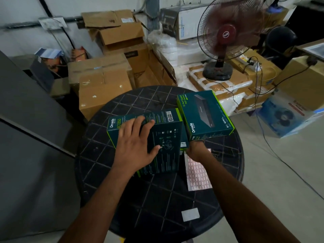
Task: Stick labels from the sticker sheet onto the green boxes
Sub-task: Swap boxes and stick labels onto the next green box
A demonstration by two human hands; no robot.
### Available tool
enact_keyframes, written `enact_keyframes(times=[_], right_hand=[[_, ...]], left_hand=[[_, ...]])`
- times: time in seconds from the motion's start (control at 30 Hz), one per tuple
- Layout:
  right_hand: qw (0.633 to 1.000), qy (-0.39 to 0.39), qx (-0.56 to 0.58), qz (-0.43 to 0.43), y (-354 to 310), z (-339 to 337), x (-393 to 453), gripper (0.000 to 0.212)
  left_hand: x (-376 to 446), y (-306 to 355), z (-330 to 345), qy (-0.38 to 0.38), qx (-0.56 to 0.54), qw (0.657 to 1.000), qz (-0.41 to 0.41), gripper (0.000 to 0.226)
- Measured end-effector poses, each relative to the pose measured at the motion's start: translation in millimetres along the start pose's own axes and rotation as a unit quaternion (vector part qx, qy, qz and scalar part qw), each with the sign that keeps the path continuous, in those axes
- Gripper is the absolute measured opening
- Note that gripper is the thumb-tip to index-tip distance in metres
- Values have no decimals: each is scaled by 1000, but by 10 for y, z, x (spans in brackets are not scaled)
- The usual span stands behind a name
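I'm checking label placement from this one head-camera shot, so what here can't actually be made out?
- Right hand: its fingertips are tucked under the right green box, so the grip is unclear.
- Sticker sheet: its top is covered by that hand, and the labels are too small to read.
- Left green box: the left hand covers part, and the print is blurred.
- Fan: its blades are motion-blurred.
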State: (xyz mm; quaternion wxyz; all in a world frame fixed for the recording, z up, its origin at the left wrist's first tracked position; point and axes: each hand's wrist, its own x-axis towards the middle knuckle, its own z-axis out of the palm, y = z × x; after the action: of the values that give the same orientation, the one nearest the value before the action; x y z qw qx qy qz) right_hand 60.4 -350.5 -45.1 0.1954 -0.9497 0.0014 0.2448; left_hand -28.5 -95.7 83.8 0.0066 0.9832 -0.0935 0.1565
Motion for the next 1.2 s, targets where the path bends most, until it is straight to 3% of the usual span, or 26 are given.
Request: enact_keyframes(times=[0.23,0.33,0.43,0.53,0.8,1.0,1.07,1.1,1.2], right_hand=[[992,80,41,-85,347,521,-94,15],[994,57,16,-92,484,764,-225,8],[993,-22,-44,-111,663,1063,-311,30],[989,-29,-98,-107,740,1177,-339,56],[991,-53,-79,-96,555,1110,-206,60],[996,-37,20,-74,510,1123,-90,46],[990,23,128,-49,506,1115,-70,29],[979,57,191,-33,473,1059,-112,20],[925,128,358,-11,323,786,-298,19]], left_hand=[[-31,-41,13,4,5,1000,2,80],[-64,-21,42,13,10,1000,6,79],[-82,3,62,17,7,1000,6,79],[-107,1,62,19,4,1000,3,79],[-175,-52,-9,4,0,1000,-11,82],[-230,-66,-76,-15,-14,1000,-6,83],[-237,-44,-95,-20,-18,1000,2,83],[-239,-37,-104,-22,-22,1000,4,83],[-244,-52,-123,-23,-36,999,0,83]])
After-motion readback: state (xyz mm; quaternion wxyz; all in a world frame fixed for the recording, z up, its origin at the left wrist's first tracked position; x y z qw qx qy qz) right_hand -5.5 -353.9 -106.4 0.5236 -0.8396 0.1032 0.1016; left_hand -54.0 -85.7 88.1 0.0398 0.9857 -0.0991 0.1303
